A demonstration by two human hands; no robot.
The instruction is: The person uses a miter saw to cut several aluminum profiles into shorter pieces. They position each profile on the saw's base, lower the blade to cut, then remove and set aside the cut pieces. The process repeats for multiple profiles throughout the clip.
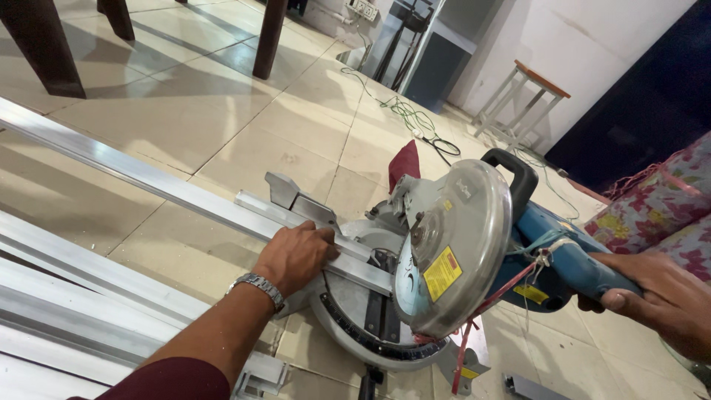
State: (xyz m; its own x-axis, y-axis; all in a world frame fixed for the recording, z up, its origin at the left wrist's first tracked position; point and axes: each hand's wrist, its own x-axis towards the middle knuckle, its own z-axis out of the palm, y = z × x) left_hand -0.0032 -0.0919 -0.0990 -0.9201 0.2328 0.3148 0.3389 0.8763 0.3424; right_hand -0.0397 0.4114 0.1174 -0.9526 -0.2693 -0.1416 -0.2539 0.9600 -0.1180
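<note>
A mitre saw [452, 244] with a grey blade guard and a blue motor body stands on the tiled floor. Across its round base lies a long aluminium bar [148, 174], stretching away to the upper left. My left hand [295, 255], a metal watch on its wrist, presses down on the bar just left of the blade. My right hand [663, 292] grips the saw's blue handle at the right, with the saw head tilted down over the bar.
More aluminium lengths [67, 296] lie side by side at the lower left. Dark furniture legs [44, 48] stand at the back left. A green cable [415, 122] trails across the floor towards a small stool [529, 100]. Floral fabric [666, 200] lies at the right.
</note>
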